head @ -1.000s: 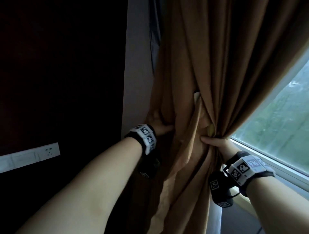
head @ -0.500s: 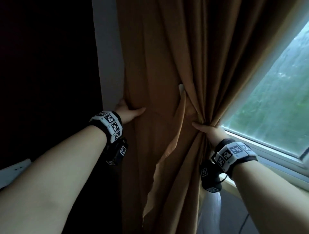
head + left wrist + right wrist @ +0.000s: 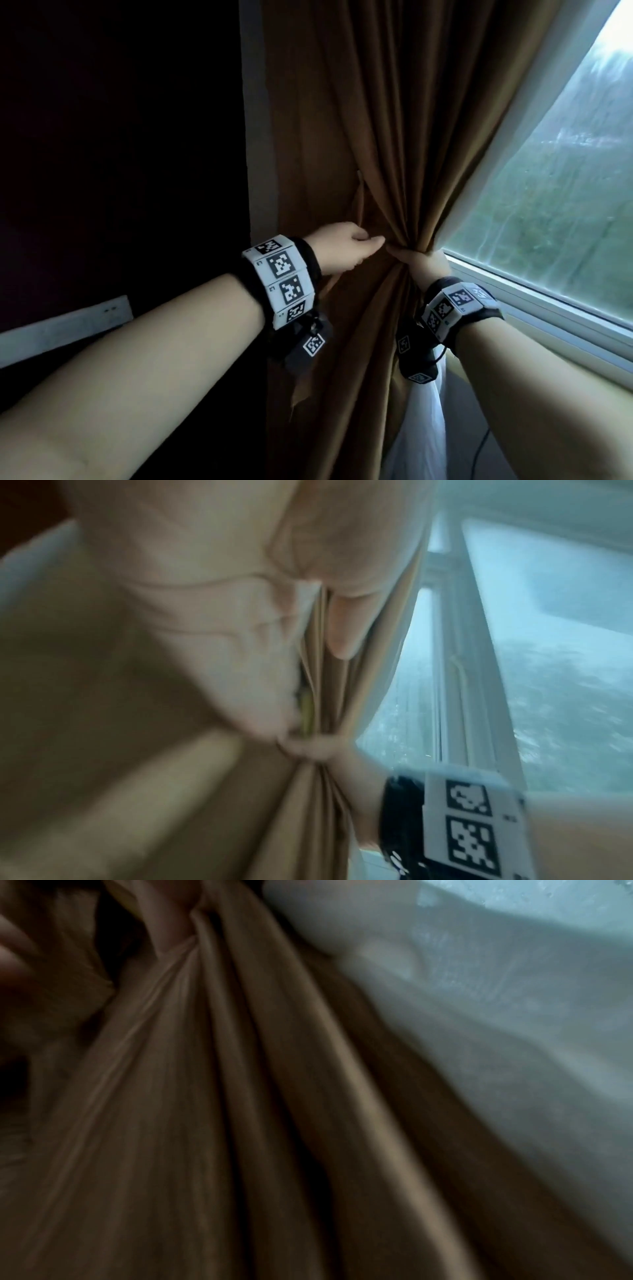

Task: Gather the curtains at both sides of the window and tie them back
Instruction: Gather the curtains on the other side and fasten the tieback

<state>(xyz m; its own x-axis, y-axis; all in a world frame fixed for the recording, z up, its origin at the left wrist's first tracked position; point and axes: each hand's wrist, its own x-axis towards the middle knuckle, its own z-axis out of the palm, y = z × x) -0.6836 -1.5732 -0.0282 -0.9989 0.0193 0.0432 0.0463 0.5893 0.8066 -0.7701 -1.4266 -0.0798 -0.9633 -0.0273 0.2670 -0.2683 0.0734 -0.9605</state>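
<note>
A brown curtain (image 3: 387, 137) hangs at the window's left side, bunched to a narrow waist at hand height. My right hand (image 3: 416, 260) grips that waist from the window side, fingers wrapped round the folds. My left hand (image 3: 359, 241) holds the curtain from the wall side, thumb on the front and almost touching the right hand. In the left wrist view the curtain (image 3: 137, 696) is blurred, the right hand (image 3: 325, 750) clasps the bunch, and a thin yellow-green strip (image 3: 306, 712) shows between folds. The right wrist view shows curtain folds (image 3: 240, 1096) running away from a finger (image 3: 171, 926).
A white sheer curtain (image 3: 418, 428) hangs behind the brown one, below my right wrist. The window pane (image 3: 548, 205) and its white sill (image 3: 548, 318) lie to the right. A dark wall with a white socket strip (image 3: 68, 329) fills the left. A thin cable (image 3: 479, 448) hangs low.
My left hand has slid right from the curtain's wall-side edge to beside the right hand, drawing the fabric into a tighter bunch. The right hand keeps its hold.
</note>
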